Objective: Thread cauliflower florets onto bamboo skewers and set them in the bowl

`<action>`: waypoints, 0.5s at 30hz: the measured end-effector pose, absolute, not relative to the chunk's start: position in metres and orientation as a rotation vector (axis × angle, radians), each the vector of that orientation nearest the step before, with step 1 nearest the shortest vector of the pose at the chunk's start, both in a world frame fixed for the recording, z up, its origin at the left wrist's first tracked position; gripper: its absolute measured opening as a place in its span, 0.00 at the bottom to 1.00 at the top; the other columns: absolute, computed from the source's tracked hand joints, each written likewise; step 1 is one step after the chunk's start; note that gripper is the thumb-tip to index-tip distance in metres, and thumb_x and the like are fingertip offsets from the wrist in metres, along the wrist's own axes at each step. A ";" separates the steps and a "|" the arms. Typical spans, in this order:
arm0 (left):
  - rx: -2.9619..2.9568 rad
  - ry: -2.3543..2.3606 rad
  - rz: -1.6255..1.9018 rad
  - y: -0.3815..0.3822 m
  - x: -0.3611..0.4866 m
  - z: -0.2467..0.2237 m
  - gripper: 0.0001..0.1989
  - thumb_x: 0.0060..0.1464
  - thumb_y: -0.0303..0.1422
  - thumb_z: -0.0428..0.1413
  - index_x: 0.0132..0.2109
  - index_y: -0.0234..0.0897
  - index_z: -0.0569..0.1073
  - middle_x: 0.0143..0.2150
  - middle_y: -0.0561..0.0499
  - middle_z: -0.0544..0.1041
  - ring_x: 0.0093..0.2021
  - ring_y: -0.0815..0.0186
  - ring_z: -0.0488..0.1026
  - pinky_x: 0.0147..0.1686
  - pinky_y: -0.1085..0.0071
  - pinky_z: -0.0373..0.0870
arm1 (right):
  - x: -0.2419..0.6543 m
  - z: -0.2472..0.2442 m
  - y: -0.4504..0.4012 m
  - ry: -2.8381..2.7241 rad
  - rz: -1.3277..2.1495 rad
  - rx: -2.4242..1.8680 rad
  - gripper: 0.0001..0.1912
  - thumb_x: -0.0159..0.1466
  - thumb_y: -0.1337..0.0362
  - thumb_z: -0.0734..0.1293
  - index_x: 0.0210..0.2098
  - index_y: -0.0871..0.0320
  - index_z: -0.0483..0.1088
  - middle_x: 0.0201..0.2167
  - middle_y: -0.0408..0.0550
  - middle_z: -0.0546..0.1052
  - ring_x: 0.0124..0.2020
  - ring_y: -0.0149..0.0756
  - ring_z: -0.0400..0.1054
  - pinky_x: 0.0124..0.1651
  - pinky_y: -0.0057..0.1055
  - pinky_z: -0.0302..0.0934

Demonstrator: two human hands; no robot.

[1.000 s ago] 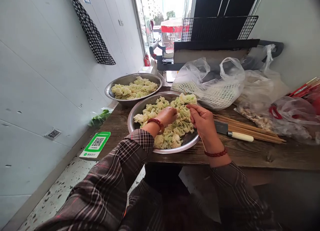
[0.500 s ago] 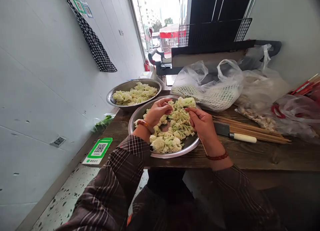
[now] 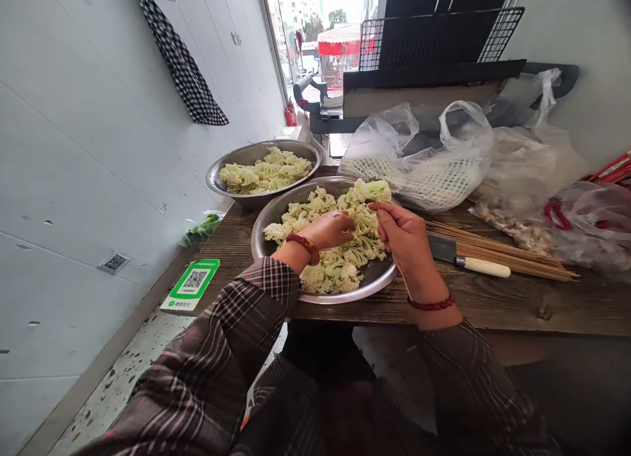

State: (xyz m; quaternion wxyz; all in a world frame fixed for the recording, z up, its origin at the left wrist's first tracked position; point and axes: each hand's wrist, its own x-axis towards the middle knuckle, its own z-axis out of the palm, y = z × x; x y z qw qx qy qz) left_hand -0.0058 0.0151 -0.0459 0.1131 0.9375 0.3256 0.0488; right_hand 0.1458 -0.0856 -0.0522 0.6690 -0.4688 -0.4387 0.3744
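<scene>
My left hand [image 3: 331, 231] is over the cauliflower florets [image 3: 335, 274] in the near metal bowl [image 3: 259, 236]. Its fingers curl downward; the fingertips, and anything between them, are hidden. Pinched in my right hand [image 3: 405, 231], at the bowl's right rim, is a thin wooden skewer [image 3: 405, 280]. The skewer's lower end runs down along my palm toward the wrist. Its tip, by my thumb and forefinger, is hard to make out against the florets.
A second metal bowl [image 3: 213, 179] of cauliflower stands behind on the left. Loose skewers [image 3: 527, 262] and a cleaver [image 3: 480, 266] lie at right. Behind them are plastic bags [image 3: 438, 177]. A green QR-code card [image 3: 192, 284] sits at the table's left edge.
My left hand has moved right and down over the florets, away from its raised pinch. My right hand stays at the rim with the skewer. The camera view has shifted slightly.
</scene>
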 end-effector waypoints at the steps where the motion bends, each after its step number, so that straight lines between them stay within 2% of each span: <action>1: 2.774 0.960 0.086 0.012 -0.004 -0.046 0.12 0.53 0.31 0.57 0.44 0.37 0.80 0.43 0.47 0.77 0.42 0.62 0.74 0.45 0.69 0.69 | 0.146 -0.052 -0.086 -0.984 0.851 -1.053 0.20 0.60 0.53 0.70 0.44 0.62 0.78 0.15 0.35 0.62 0.14 0.23 0.50 0.15 0.23 0.40; 5: 2.826 1.133 -0.040 0.002 0.005 -0.050 0.15 0.54 0.33 0.56 0.48 0.36 0.79 0.47 0.43 0.77 0.46 0.57 0.75 0.45 0.66 0.69 | 0.146 -0.050 -0.088 -0.987 0.854 -1.047 0.19 0.60 0.54 0.70 0.44 0.62 0.78 0.14 0.35 0.62 0.14 0.23 0.50 0.15 0.23 0.41; 9: 2.796 1.211 -0.027 0.000 0.010 -0.054 0.13 0.56 0.32 0.54 0.46 0.37 0.79 0.48 0.42 0.77 0.45 0.56 0.75 0.43 0.65 0.69 | 0.146 -0.052 -0.089 -1.003 0.846 -1.059 0.20 0.61 0.53 0.70 0.45 0.62 0.78 0.15 0.35 0.63 0.14 0.23 0.50 0.15 0.23 0.41; 12: 2.717 1.230 0.112 0.008 0.006 -0.051 0.12 0.53 0.28 0.54 0.42 0.36 0.79 0.44 0.43 0.77 0.44 0.58 0.75 0.44 0.66 0.69 | 0.147 -0.053 -0.088 -1.001 0.844 -1.063 0.20 0.61 0.52 0.70 0.44 0.61 0.78 0.15 0.35 0.63 0.14 0.23 0.50 0.15 0.23 0.41; 15: 2.574 1.233 0.357 0.019 -0.003 -0.044 0.09 0.49 0.25 0.54 0.36 0.34 0.79 0.35 0.47 0.76 0.38 0.62 0.73 0.40 0.68 0.68 | 0.147 -0.053 -0.087 -0.992 0.851 -1.064 0.21 0.60 0.51 0.70 0.45 0.61 0.78 0.15 0.35 0.62 0.14 0.23 0.49 0.15 0.23 0.41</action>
